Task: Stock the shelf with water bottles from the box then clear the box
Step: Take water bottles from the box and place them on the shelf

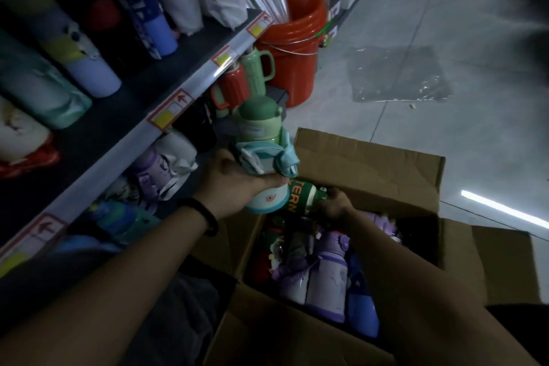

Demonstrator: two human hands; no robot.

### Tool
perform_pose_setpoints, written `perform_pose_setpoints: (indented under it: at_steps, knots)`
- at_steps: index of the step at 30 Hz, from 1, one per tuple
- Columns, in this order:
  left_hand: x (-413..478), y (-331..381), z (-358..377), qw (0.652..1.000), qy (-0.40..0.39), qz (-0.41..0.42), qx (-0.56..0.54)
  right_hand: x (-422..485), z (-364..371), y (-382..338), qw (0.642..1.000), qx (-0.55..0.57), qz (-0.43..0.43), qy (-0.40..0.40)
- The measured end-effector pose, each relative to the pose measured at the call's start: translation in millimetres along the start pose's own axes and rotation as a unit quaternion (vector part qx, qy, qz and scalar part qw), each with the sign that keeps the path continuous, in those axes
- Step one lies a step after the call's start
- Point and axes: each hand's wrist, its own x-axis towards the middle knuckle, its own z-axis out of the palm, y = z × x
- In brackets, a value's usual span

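The pale bottle [261, 154] I am watching is smooth and rounded, with a matte green domed lid, a white body ending in a teal base ring, and a soft teal strap [286, 154] bunched around its shoulder. It sits tilted, lid pointing away, in the left hand [234, 184]. The fingers curl round its lower body from beneath and the thumb lies on the near side, so the grip is closed on it. It is held over the far left corner of the box, just beside the front edge of the lower shelf.

Right against its base I see a dark green bottle [298, 199], glossy, with orange letters along its side, lying nearly level. I cannot tell whether the two touch. The right hand [335, 205] grips that one at its capped end, fingers curled over it, knuckles up.

Both forearms reach forward from the bottom of the view, and the left carries a black wristband [205, 217].

Below the right fingers the cardboard box [371, 157] stands open with its brown flaps spread, and purple bottles [326, 276] lie packed side by side in it. Left of the left fingers the grey-edged shelf [166, 92] holds more bottles on their sides, with red-and-yellow tags along its edge. Beyond the fingers stands an orange plastic bucket [294, 41], and a crumpled clear plastic sheet [398, 74] lies on the grey tiled floor [445, 24].
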Motion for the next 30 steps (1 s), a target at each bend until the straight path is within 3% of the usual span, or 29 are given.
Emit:
perform_pose_setpoints:
  at_steps: [6,12,16,23,27,30]
  knots:
    - [-3,-4,-7,1.000,0.003,-0.002,-0.003,-122,13,-81,0.998,-0.048,-0.030,0.042]
    - [-1,-11,-9,0.999,0.024,-0.031,-0.001,-127,11,-86,0.995,-0.085,-0.053,0.009]
    - [0,-14,-10,0.999,0.031,-0.041,-0.002,-142,10,-99,0.989,-0.123,-0.056,0.056]
    - [-3,-15,-10,0.997,0.030,-0.064,-0.009,-158,9,-124,0.973,-0.139,-0.133,0.127]
    - [-9,-15,-10,0.998,0.037,-0.053,0.009,-171,7,-157,0.959,-0.155,-0.204,0.123]
    - [-9,-15,-12,0.996,0.065,-0.051,0.022,-183,11,-188,0.957,-0.101,-0.251,0.106]
